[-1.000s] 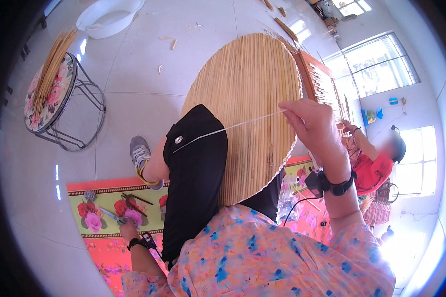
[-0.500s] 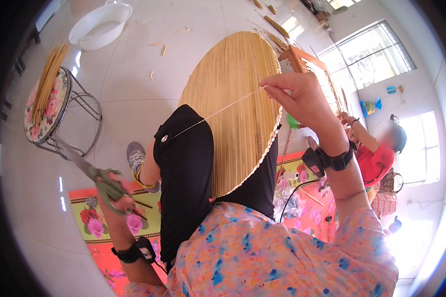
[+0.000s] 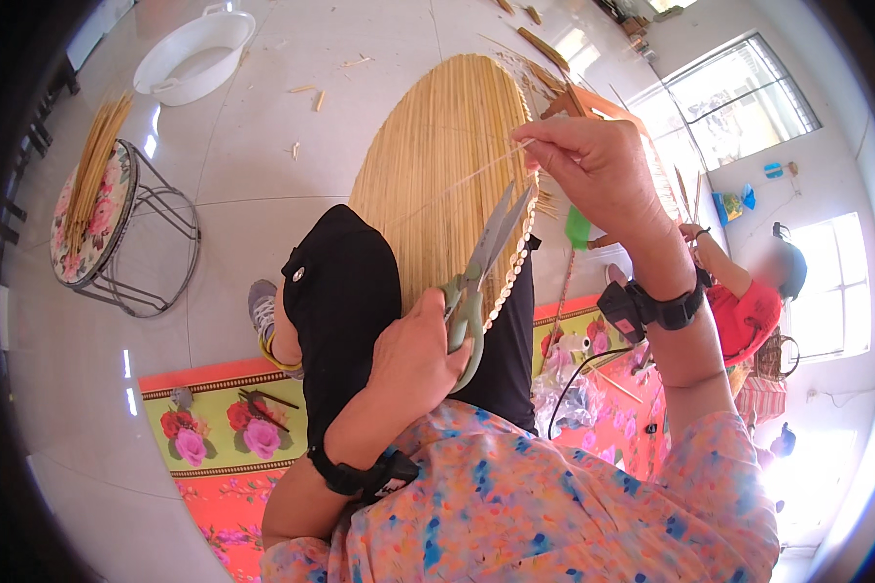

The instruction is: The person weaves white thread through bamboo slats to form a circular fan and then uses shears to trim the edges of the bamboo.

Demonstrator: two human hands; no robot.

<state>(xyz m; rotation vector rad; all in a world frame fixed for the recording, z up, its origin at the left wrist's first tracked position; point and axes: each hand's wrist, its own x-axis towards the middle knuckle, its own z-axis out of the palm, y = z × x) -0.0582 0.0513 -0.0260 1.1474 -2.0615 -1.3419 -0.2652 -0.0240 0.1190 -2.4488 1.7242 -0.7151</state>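
Note:
An oval mat of straw strips [image 3: 428,136] with a pale braided edge rests on my lap over my black trousers [image 3: 335,291]. My left hand [image 3: 423,355] grips green-handled scissors [image 3: 467,340], their blades parted and pointing up at the mat's right edge. My right hand [image 3: 598,170] is raised over that edge, fingertips pinched on a thin white thread [image 3: 472,175], which runs faintly down-left across the mat. The blade tips are just below my right fingers; whether they touch the thread I cannot tell.
A floral stool [image 3: 78,233] with straw bundles and a white basin [image 3: 194,87] stand left. A person in red [image 3: 739,321] works at a wooden frame on the right. A floral cloth [image 3: 219,486], plastic bags and straw scraps lie on the floor.
My left hand has brought the scissors up from the floor cloth at lower left to the mat's right edge. My right hand has moved slightly up and left, still pinching the thread.

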